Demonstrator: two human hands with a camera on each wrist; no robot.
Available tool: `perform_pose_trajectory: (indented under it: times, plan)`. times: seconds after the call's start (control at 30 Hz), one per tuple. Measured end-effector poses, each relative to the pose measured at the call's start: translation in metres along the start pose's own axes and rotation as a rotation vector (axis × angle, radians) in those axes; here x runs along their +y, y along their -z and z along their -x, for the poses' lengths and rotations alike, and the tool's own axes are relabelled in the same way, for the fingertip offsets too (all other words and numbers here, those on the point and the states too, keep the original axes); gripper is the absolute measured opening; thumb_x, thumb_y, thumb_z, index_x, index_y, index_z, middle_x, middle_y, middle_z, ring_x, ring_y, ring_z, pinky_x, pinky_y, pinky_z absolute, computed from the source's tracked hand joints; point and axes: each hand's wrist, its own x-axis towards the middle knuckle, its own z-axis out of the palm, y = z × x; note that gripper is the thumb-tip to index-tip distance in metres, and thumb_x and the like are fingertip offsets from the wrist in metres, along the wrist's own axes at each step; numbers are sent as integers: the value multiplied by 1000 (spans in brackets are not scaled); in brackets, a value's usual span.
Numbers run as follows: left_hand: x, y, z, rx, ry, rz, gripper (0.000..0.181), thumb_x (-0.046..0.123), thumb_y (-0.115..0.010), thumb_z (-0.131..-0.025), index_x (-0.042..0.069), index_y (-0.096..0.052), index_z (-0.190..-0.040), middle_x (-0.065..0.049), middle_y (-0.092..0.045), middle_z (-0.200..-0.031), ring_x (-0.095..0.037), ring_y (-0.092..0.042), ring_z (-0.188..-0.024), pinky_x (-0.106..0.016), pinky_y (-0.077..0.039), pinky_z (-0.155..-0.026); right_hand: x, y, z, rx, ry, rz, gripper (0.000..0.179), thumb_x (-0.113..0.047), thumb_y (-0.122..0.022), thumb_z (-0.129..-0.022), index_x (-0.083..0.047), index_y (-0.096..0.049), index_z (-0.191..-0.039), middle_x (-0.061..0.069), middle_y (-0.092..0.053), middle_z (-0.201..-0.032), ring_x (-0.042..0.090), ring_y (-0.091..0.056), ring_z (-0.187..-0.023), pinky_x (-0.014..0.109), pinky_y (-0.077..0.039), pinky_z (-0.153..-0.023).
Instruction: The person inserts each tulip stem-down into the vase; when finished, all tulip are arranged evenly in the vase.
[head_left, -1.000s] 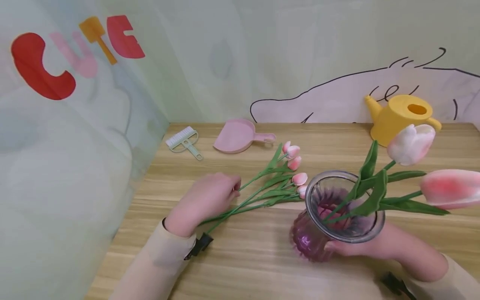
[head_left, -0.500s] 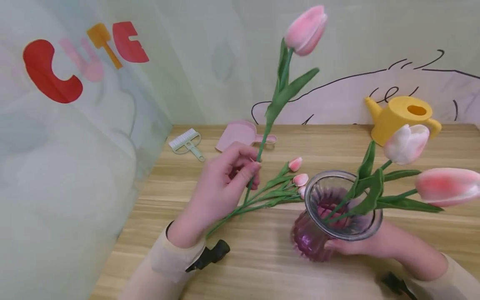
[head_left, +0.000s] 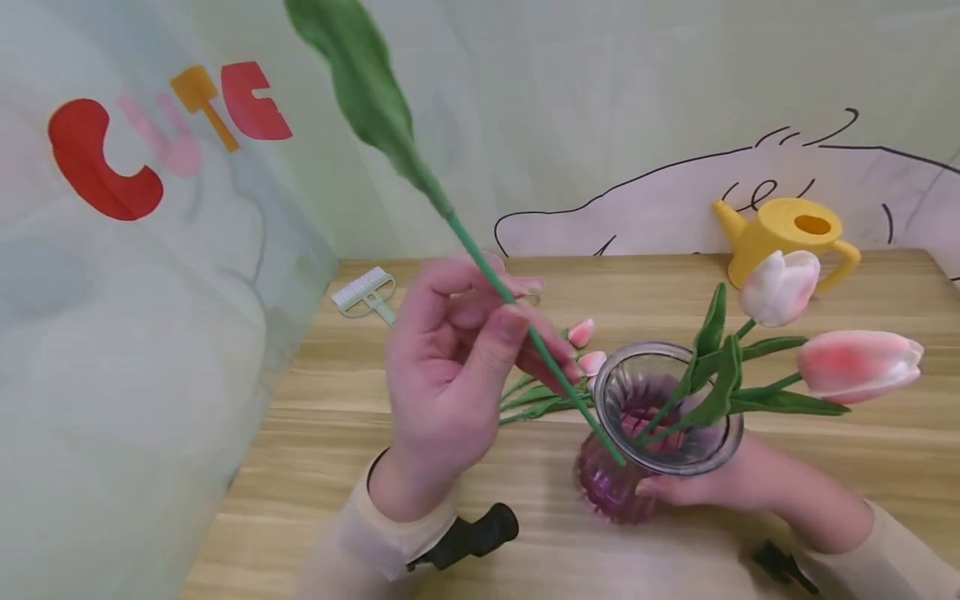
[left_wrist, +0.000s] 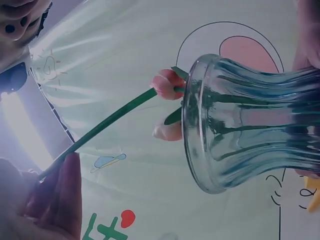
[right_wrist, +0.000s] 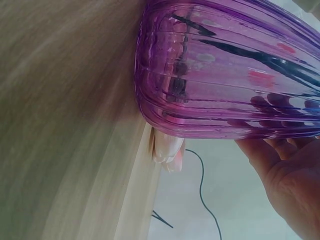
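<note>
— What was in the hands?

— The left hand pinched a green stem between thumb and fingers, raised above the table. The stem slanted down to the right, its lower end at the rim of the vase; its leaf rose to the top edge of the head view (the bloom was out of frame).

— And the vase?

— Purple ribbed glass, standing on the table in front of the person. The right hand curled around its far side, fingers against the glass. Two tulips already leaned out of it to the right, one pale, one pink.

— Anything around it?

— More tulips lay flat on the table just behind the left hand. Farther back stood a yellow watering can, and at the left a small brush.
</note>
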Motion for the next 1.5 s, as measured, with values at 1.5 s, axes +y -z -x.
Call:
perform_pose_trajectory:
  times: [1.5]
  plan:
    - [-64, -15, 28, -373, 243, -452, 22, 6, -77, -88, 2, -62, -104, -7, -68, -96, -10, -65, -89, -18, -57, -78, 3, 1, 3, -6, -10, -16, 87, -4, -94, -70, -12, -46, -143, 3, -66, -130, 13, -68, -112, 30, -59, -92]
